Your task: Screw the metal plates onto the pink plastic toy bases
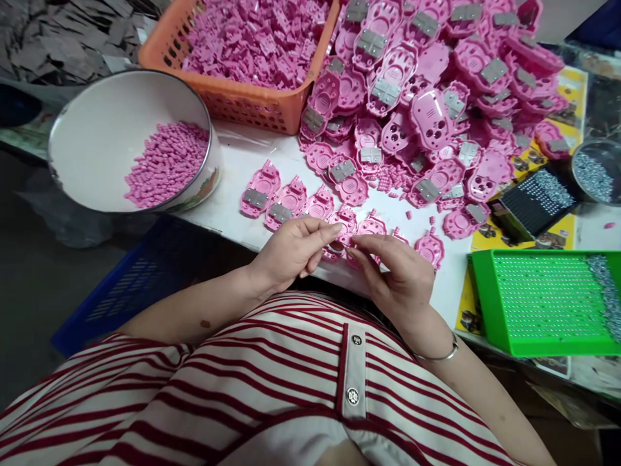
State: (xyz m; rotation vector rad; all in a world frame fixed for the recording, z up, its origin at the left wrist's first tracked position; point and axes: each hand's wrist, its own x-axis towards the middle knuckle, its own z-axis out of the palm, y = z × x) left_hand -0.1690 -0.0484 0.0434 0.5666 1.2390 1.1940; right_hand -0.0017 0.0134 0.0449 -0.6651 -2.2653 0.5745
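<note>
A row of pink plastic casing halves lies along the front edge of the white table. My left hand has its thumb and curled fingers on one pink casing half in that row. My right hand is closed in a pinch at the near right side of the same casing; whatever sits between thumb and forefinger is too small to make out. To the left, casings with grey metal plates lie face up. Another pink casing half rests to the right of my right hand.
A white enamel basin holds small pink parts. Behind it stands an orange basket of pink pieces. Many assembled casings are heaped at the back. At right are a green tray, a black tray and a metal bowl with screws.
</note>
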